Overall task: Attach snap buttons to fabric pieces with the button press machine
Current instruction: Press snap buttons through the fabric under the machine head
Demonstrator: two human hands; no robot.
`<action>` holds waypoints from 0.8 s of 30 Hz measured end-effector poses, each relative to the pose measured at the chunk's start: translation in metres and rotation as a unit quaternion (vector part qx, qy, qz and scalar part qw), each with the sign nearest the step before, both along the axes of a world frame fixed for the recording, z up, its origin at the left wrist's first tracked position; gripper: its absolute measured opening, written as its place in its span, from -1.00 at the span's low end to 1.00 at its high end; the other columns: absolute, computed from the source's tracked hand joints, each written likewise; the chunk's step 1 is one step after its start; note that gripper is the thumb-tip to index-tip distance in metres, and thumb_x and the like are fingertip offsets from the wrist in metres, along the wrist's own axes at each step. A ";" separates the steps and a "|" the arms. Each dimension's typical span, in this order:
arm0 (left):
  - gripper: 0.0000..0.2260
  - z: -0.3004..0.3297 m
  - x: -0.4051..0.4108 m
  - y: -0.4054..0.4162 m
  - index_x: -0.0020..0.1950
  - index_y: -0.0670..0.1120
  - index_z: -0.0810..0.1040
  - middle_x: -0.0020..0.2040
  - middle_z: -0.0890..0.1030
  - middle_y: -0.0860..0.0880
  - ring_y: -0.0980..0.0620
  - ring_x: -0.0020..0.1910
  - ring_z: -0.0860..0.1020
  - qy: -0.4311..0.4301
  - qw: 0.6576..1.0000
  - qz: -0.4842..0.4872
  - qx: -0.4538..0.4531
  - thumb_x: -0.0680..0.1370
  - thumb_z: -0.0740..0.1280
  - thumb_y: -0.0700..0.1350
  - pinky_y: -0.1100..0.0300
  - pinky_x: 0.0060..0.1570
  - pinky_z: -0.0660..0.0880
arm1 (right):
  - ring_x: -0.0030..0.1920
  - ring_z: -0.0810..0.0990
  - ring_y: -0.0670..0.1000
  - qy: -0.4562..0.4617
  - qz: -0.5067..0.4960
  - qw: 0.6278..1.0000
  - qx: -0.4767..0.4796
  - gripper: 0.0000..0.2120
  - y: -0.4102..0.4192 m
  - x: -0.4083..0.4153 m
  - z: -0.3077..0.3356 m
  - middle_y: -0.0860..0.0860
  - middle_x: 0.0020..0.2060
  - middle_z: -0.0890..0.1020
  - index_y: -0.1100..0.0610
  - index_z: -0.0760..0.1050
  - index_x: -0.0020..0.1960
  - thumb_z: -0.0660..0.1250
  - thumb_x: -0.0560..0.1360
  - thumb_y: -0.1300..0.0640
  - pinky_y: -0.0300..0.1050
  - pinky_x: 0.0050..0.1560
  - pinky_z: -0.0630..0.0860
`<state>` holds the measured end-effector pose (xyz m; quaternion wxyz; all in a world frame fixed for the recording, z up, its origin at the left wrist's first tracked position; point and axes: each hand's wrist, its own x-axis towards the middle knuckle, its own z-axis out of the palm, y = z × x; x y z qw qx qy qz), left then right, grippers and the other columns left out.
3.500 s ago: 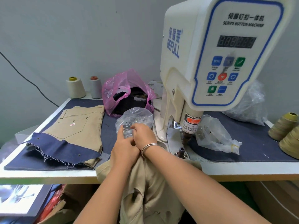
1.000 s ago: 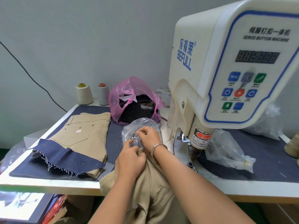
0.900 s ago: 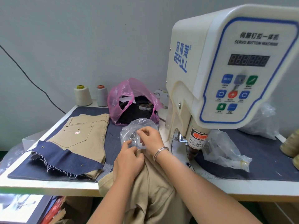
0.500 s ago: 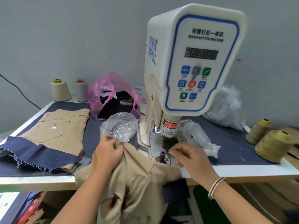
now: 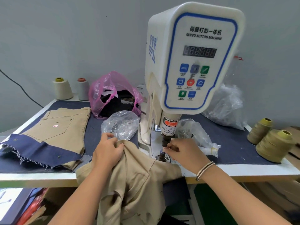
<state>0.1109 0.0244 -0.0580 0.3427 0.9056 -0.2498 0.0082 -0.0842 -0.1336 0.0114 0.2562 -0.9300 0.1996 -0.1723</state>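
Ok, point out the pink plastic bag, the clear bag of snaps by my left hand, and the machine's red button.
pink plastic bag (image 5: 99,93): head view, on its left wall.
clear bag of snaps (image 5: 121,124): head view, on its crinkled middle.
red button (image 5: 190,82): head view, on the button's centre, control panel.

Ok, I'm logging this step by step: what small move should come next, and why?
Probably the right hand seats its snap part on the lower die and draws clear. Its fingertips sit right under the punch, while the left hand grips the tan fabric, which does not cover the die.
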 end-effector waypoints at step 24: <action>-0.70 -0.003 0.001 0.000 -0.36 0.02 0.34 0.22 0.41 0.09 0.00 -0.13 0.48 -0.011 1.000 -0.006 -0.015 0.54 0.29 0.01 0.13 -0.19 0.35 | -0.41 0.47 -0.16 -0.106 0.015 0.982 0.153 -0.84 0.071 -0.016 -0.016 -0.06 -0.43 0.56 -0.06 0.59 -0.21 0.29 0.44 -0.09 -0.29 -0.35 0.40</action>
